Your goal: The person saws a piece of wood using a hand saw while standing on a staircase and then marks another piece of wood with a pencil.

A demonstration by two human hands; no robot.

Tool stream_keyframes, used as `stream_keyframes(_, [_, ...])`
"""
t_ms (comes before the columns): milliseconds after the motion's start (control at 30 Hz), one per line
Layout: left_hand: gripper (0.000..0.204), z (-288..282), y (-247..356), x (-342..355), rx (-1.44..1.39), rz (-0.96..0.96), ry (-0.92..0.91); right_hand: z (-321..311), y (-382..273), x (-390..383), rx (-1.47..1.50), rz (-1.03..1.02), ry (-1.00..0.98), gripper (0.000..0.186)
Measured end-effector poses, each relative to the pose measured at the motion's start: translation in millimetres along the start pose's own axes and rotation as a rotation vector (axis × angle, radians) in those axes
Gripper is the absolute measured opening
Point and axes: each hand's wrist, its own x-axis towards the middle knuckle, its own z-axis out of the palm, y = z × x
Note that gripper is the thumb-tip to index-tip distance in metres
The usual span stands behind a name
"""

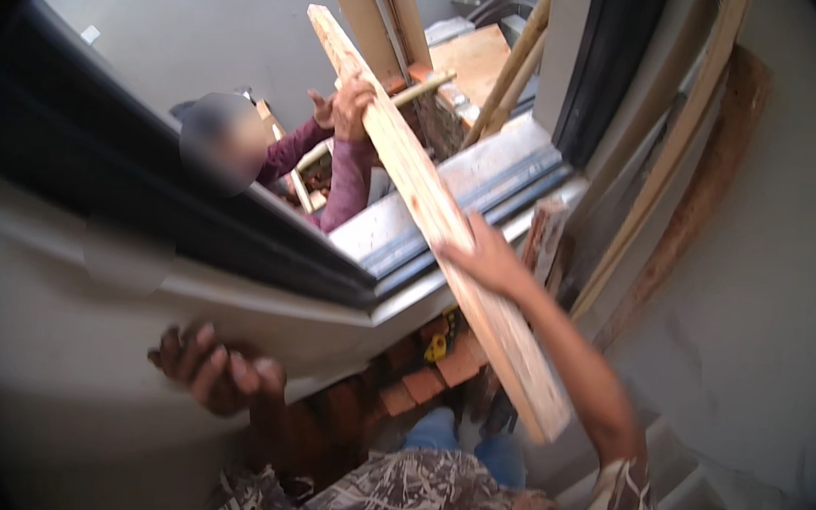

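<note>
A long, pale wooden plank slants through the window opening, its near end by my body and its far end outside. My right hand grips it around the middle, thumb and fingers against its sides. Outside, a person in a maroon sleeve has a hand on the far part of the plank. My left hand is raised near the wall below the window, away from the plank. Its fingers are loosely bent and apart, with nothing in them.
The window's dark frame and metal sill track lie beneath the plank. Long boards lean on the right wall. Bricks and a yellow-and-black tool lie below the sill. Stairs are at lower right; poles stand outside.
</note>
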Motion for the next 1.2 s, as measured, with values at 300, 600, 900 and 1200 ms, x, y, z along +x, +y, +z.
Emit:
stream_keyframes(300, [0.025, -86.5, 58.3, -45.3, -0.79, -0.569, -0.335, -100.7, 2.9, -67.1, 0.341, 0.004, -0.035, 0.057])
stream_keyframes(600, [0.036, -220.0, 176.1, -150.0, -1.093, -1.007, -1.785, 192.1, 167.2, -120.7, -0.403, -0.33, -0.262, 0.037])
stream_keyframes(900, [0.025, -269.2, 108.8, -111.8, -0.5, -1.407, -1.445, 291.1, 252.0, -66.3, -1.122, -0.266, -0.664, 0.042])
stream_keyframes(1200, [0.029, -166.3, 75.5, -77.5, -0.799, -1.128, -0.614, 262.8, 341.1, -82.9, -0.855, -0.49, 0.12, 0.027])
